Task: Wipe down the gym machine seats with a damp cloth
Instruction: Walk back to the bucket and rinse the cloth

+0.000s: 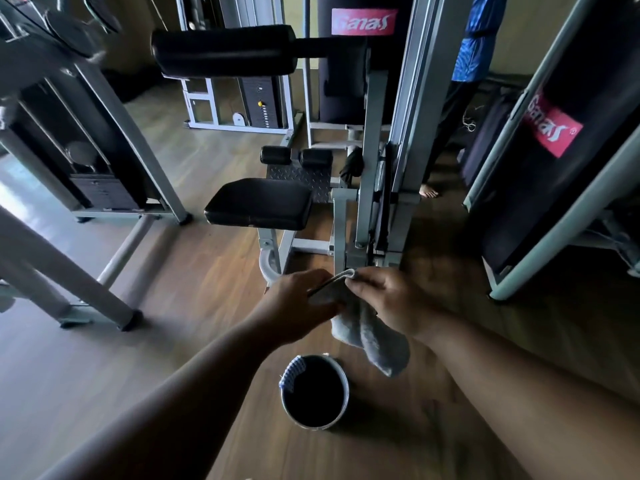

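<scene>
Wood floor; both hands hold limp grey cloth

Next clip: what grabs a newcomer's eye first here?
Both hands, left hand and right hand, hold a grey cloth low in the middle, above a dark bucket on the wood floor. Beyond them sits the black machine seat, with red brand labels higher up.

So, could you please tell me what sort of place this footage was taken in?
Most likely a gym: a weight stack with a selector pin, a padded machine seat, and a roller pad on a steel frame. Both hands hold a cloth above a bucket.
</scene>
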Demonstrator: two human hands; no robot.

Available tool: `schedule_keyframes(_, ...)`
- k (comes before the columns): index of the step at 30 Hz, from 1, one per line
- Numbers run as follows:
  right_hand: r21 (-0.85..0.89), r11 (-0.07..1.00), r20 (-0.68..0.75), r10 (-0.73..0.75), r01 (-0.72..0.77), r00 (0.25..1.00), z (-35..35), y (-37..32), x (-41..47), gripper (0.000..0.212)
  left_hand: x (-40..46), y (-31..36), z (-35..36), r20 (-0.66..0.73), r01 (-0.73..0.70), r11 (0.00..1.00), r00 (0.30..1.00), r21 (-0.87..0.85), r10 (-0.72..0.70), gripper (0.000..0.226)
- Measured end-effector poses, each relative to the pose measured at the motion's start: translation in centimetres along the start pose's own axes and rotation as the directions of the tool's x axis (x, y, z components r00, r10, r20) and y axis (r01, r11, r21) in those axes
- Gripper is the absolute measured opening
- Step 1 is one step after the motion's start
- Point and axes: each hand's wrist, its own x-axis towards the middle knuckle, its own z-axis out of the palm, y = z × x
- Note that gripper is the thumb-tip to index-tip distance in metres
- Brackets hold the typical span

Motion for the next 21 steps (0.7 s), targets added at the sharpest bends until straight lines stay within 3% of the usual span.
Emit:
schedule_keyframes(3,0.101,0.995,-0.061,0.016,-0.010,0.998,-1.0,0.2,-0.3,0.019,0.1,-0.4,0.4,-0.007,0.054,0.998,0.999,0.029,-0.053,0.008)
schedule_keyframes(5,0.146,0.989,-0.167,0.047,-0.023,0.985,-1.6,0.7,-0.3,0.018,-0.6,-1.0,0.2,-0.046,0.039,0.998,0.998,0.047,-0.037,0.030)
schedule_keyframes(7,0.162,0.985,-0.221,0.090,-0.055,0.971,-1.9,1.3,-0.1,0.019,-1.2,-1.8,-0.3,-0.132,0.001,0.996,0.991,0.088,0.011,0.031)
schedule_keyframes(11,0.172,0.981,-0.245,0.128,-0.087,0.961,-1.8,2.1,0.3,0.018,-1.7,-2.1,-1.2,-0.252,0.001,0.998,0.968,0.067,0.016,0.024)
schedule_keyframes(16,0.203,0.971,-0.263,0.182,-0.130,0.947,-1.5,2.3,0.9,0.017,-1.8,-2.7,-2.1,-0.236,0.071,0.994,0.970,0.085,-0.049,0.006)
schedule_keyframes(21,0.159,0.979,-0.189,0.158,-0.129,0.969,-1.3,2.7,1.2,0.019,-2.4,-3.0,-2.6,-0.276,0.069,0.998,0.959,0.005,-0.065,0.015)
